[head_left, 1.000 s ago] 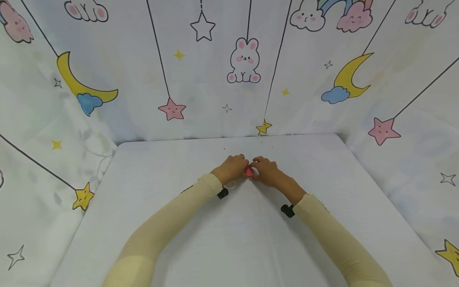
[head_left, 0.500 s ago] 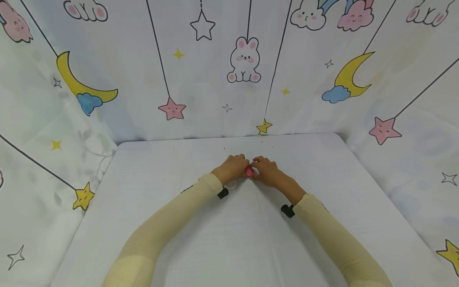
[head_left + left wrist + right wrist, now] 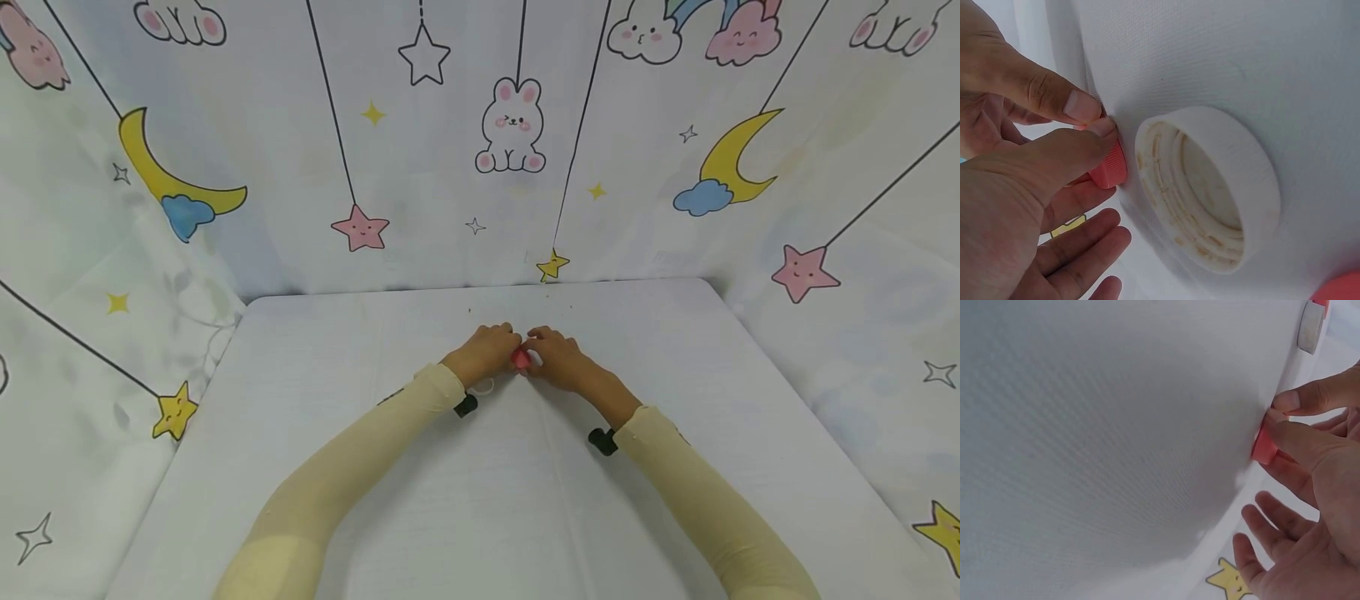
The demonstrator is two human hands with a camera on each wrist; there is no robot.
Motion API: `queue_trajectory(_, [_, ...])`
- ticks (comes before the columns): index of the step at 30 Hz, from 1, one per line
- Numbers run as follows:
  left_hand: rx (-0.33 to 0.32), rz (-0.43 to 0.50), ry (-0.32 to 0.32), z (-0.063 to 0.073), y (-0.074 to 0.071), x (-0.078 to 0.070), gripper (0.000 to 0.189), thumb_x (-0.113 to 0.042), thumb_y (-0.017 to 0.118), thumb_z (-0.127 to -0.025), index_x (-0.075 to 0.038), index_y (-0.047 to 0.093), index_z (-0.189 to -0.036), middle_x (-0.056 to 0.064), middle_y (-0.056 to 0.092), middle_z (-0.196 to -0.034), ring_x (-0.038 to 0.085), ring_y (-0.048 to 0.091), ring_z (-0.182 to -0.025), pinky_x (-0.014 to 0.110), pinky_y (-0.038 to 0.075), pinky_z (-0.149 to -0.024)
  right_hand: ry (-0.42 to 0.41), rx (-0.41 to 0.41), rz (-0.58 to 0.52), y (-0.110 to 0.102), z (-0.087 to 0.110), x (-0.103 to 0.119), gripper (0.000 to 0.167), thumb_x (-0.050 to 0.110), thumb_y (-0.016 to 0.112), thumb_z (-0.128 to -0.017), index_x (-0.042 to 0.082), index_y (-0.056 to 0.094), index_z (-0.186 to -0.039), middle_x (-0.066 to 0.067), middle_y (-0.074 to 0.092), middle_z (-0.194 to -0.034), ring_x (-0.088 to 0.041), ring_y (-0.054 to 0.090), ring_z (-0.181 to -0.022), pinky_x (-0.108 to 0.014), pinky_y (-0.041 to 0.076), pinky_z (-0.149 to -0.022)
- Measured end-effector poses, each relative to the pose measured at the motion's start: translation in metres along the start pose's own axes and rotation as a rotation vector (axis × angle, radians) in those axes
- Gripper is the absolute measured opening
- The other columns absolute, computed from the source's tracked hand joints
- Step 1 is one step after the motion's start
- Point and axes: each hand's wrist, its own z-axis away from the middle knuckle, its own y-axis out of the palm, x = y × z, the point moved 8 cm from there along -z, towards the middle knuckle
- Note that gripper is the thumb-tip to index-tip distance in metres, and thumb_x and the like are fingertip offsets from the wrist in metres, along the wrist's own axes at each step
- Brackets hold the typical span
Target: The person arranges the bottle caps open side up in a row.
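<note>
A small red bottle cap with ridged sides is between my two hands, low over the white cloth. My left hand pinches the cap with the thumb across its near side and the forefinger behind; the other left fingers spread loosely. From the opposite side my right hand pinches it too, its thumbtip beside the left one on the cap. Fingers cover much of the cap. Below my left wrist stands a larger white plastic lid on edge, its hollow threaded inside showing brownish stains.
Another red piece is cut off at the corner of the left wrist view, close to the white lid. A white cloth covers the table. Patterned fabric walls stand around it. Dark wrist cameras hang under the sleeves.
A whitish patch beside the red cap, seen one second ago at the right fingers, no longer shows. Both hands have stayed nearly in place.
</note>
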Motion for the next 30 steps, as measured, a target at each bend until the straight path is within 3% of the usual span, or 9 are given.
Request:
queue_trajectory(9, [-0.007,0.028,-0.006,0.001,-0.001,0.010,0.038,-0.036,0.074,-0.100,-0.009,0.070,-0.127,0.008,0.067,-0.119,0.023,0.064,-0.109,0.044,0.053,-0.100,-0.014,-0.009,-0.014,-0.005,-0.002,-0.001,0.040,0.026,0.077,-0.099,0.008,0.069,-0.133,-0.022,0.050,-0.156,-0.042,0.048,-0.144,-0.070,0.042,-0.109])
queue_trajectory(17, [-0.012,0.055,-0.030,0.006,-0.005,0.018,0.043,-0.041,0.075,-0.099,-0.010,0.068,-0.128,0.008,0.065,-0.123,0.024,0.065,-0.109,0.042,0.055,-0.102,0.032,-0.097,-0.131,-0.022,0.002,0.000,0.036,0.033,0.075,-0.099,0.003,0.075,-0.118,-0.022,0.052,-0.153,-0.043,0.050,-0.142,-0.073,0.037,-0.111])
queue_trajectory(24, [-0.103,0.113,-0.061,0.011,-0.014,0.019,0.054,-0.051,0.076,-0.096,-0.009,0.067,-0.129,0.010,0.065,-0.128,0.024,0.066,-0.112,0.043,0.054,-0.103,0.069,-0.189,-0.226,-0.033,0.005,0.006,0.045,0.041,0.065,-0.104,-0.002,0.080,-0.105,-0.026,0.054,-0.151,-0.047,0.054,-0.137,-0.074,0.037,-0.111])
queue_trajectory(30, [-0.201,0.150,-0.067,0.017,-0.021,0.019,0.057,-0.057,0.073,-0.096,-0.008,0.070,-0.124,0.008,0.066,-0.125,0.022,0.066,-0.110,0.041,0.055,-0.098,0.191,-0.147,-0.372,-0.029,0.008,0.003,0.060,0.053,0.061,-0.103,-0.005,0.074,-0.118,-0.020,0.051,-0.154,-0.043,0.050,-0.141,-0.064,0.049,-0.104])
